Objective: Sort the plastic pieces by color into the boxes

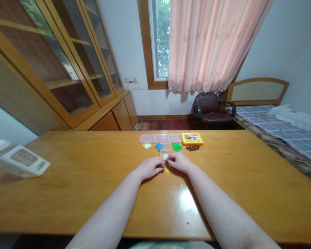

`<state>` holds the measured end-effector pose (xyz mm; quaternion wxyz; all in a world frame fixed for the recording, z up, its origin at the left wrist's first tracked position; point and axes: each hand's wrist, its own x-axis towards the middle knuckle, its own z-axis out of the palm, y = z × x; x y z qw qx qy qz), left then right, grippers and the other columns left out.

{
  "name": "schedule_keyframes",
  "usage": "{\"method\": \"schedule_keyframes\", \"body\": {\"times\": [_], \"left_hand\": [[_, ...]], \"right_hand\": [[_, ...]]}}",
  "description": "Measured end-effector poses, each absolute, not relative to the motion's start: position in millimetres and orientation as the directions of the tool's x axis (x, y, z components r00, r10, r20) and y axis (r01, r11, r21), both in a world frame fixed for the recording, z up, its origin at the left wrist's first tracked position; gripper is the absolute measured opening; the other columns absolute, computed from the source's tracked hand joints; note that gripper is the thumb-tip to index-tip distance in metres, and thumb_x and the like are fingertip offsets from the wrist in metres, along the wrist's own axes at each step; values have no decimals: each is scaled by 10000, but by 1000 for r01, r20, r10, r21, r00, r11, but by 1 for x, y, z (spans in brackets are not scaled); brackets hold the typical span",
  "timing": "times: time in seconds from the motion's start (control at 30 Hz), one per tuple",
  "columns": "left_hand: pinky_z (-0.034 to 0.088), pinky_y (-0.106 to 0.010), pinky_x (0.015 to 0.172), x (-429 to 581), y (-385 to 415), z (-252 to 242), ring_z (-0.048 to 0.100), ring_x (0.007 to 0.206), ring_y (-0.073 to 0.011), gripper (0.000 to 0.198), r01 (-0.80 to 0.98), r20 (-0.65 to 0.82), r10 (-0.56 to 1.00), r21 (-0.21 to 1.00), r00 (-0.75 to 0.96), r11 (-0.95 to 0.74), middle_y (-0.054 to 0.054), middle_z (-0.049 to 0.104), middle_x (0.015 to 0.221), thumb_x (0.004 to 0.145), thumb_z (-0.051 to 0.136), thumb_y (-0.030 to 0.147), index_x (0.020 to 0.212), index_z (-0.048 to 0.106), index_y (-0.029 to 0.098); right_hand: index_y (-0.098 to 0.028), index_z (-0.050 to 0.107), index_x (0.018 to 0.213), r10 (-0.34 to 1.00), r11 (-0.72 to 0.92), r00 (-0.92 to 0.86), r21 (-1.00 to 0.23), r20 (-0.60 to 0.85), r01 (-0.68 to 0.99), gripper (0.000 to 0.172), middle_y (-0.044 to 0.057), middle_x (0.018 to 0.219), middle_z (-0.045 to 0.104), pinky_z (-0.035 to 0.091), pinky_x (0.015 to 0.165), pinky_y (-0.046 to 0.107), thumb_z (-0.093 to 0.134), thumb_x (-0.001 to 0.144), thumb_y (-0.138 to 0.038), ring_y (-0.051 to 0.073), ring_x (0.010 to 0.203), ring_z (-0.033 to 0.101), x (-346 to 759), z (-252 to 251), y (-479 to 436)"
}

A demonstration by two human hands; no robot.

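1. Stage: pieces lie grouped by colour on the bench [93,193]: cream pieces [147,146], blue pieces [159,146], green pieces [176,147] and brown pieces [192,148] in separate heaps, left to right. Sorting by colour looks done; these four heaps sit apart from both hands.
2. Work in hand: yellow pieces [166,171], nearest the person, a small loose cluster beside the left fingertips. Whether any are joined is too small to tell.
3. Left hand [152,167]: fingers curled, tips at the cluster's edge; cannot tell if they pinch a piece.
4. Right hand [180,162]: thumb and fingers bent inward at the near edge of the small tray [160,155]; their grip, if any, is unreadable.
5. Materials: small tray see-through, probably plastic, squarish; pale patch inside, paper or glare. Behind, see-through containers [160,138] in a row, shallow, rounded corners. Yellow box [192,139] flat, rectangular, printed, likely card.
6. Pieces small, matt-looking, irregular. Bench smooth, glossy wood, bright glare between the forearms.
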<state>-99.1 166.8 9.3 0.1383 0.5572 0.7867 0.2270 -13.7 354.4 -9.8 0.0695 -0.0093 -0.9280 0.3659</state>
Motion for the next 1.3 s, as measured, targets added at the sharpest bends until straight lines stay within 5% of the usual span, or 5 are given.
{"method": "schedule_keyframes", "body": {"times": [0.17,0.33,0.7,0.97,1.3], "left_hand": [[434,-239,722,-100,167,10,582,802,-154,130,809,-8,942,510,-337,293,-9,651,877,779,590,275,873,657,216],[432,-238,711,-103,170,2,579,780,-153,120,807,14,924,491,-383,327,-16,648,851,799,554,263,836,656,210],[446,-250,741,-105,169,2,580,815,-160,150,822,64,908,455,-414,343,-21,639,895,810,544,260,913,645,220],[454,-250,763,-101,173,-6,590,844,-158,147,834,93,908,444,-407,328,-21,637,943,822,559,291,934,631,228],[451,-247,749,-102,178,-13,592,835,-158,114,864,114,916,394,-384,314,-14,642,928,834,535,251,891,632,233]], "right_hand": [[-177,641,650,4,672,-999,-740,-32,27,96,-40,559,587,307,500,207,657,668,-271,95,511,473,-8,-5,361],[-208,615,607,-49,742,-997,-670,-64,6,243,-61,518,550,264,469,212,787,527,-358,95,484,442,-7,-3,359],[-185,609,637,61,716,-998,-697,32,21,79,-22,597,608,311,523,216,617,695,-239,109,545,496,-10,-8,368],[-168,561,639,129,558,-991,-825,-28,96,147,-41,543,528,299,487,208,563,726,-286,94,499,434,-11,-17,379],[-173,643,722,58,778,-988,-626,143,-45,74,-3,664,614,358,564,202,577,719,-208,108,604,514,7,-20,370]]}}
